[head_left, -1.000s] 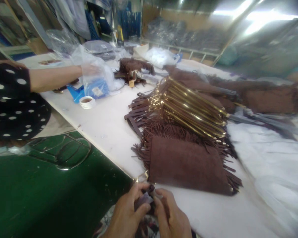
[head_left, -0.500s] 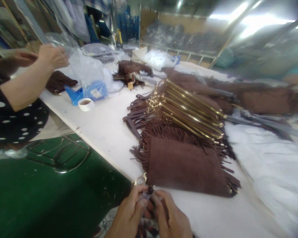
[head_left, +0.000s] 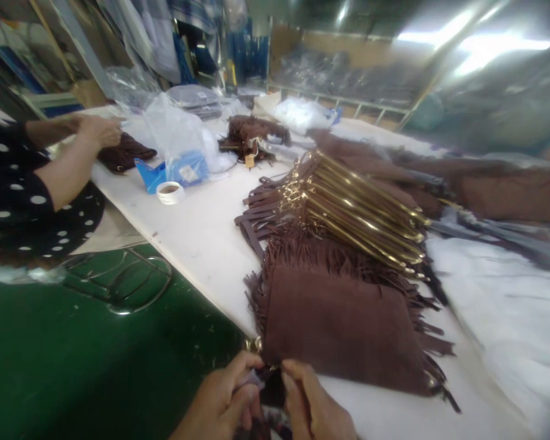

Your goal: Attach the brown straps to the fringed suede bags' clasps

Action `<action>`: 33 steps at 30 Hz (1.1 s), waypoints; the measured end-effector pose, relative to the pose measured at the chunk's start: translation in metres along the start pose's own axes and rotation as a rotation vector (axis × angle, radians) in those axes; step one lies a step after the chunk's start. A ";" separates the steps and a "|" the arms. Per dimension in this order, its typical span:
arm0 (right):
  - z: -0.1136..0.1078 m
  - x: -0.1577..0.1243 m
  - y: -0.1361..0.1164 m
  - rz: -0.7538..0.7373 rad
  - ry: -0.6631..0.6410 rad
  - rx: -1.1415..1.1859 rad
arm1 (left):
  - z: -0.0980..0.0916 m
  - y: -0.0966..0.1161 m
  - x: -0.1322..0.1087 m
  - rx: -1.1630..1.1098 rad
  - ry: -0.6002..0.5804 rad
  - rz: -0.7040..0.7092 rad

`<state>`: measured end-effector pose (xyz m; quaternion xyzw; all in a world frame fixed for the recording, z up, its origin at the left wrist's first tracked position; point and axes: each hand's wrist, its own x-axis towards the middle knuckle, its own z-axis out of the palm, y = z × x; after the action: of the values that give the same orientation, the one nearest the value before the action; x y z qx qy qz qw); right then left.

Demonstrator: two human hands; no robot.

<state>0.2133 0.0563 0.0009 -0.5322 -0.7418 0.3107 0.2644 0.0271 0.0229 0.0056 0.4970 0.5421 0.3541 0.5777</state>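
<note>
A flat dark brown fringed bag [head_left: 339,327] lies at the table edge before me, its fringe spread along the far side and ends. At its near edge my left hand [head_left: 227,394] is closed in a pinch, a small pale greyish scrap [head_left: 251,380] showing between thumb and finger. Close beside it, my right hand [head_left: 316,403] pinches too, its fingertips at the same edge. Between both hands hangs a dark brown piece [head_left: 272,390], with a tiny gold glint above; its exact kind is unclear. Gold clasps [head_left: 253,345] stick out just beyond my left fingers.
Behind the bag lies a stack of brown bags with gold bars [head_left: 366,211] and straps. White sheets [head_left: 495,311] cover the right. A tape roll [head_left: 170,193], a blue dispenser [head_left: 150,175] and clear plastic bags stand left. A co-worker's hands [head_left: 98,129] handle something at far left.
The brown bag has come nearer to me, its near edge now at my fingertips. My hands have spread slightly apart. The co-worker's hands have lowered. The whole view has shifted a little.
</note>
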 end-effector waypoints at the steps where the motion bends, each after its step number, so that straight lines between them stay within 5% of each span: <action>1: 0.001 -0.001 0.000 -0.026 -0.002 0.000 | -0.004 0.000 -0.004 -0.002 -0.001 -0.022; 9: 0.003 0.002 0.003 -0.076 -0.136 -0.033 | -0.001 -0.007 -0.008 -0.109 0.092 -0.051; 18: 0.003 0.001 0.001 -0.049 -0.110 0.026 | 0.014 -0.008 -0.001 -0.083 0.178 -0.102; 26: 0.003 0.002 0.000 -0.008 -0.106 0.071 | 0.032 -0.001 0.005 -0.333 0.311 -0.193; 33: 0.009 -0.012 -0.002 0.065 0.040 0.197 | 0.033 0.011 0.014 -0.874 0.307 -0.282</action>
<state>0.2089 0.0429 -0.0044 -0.5335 -0.6847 0.3799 0.3198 0.0635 0.0324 0.0099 0.0712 0.4838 0.5361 0.6880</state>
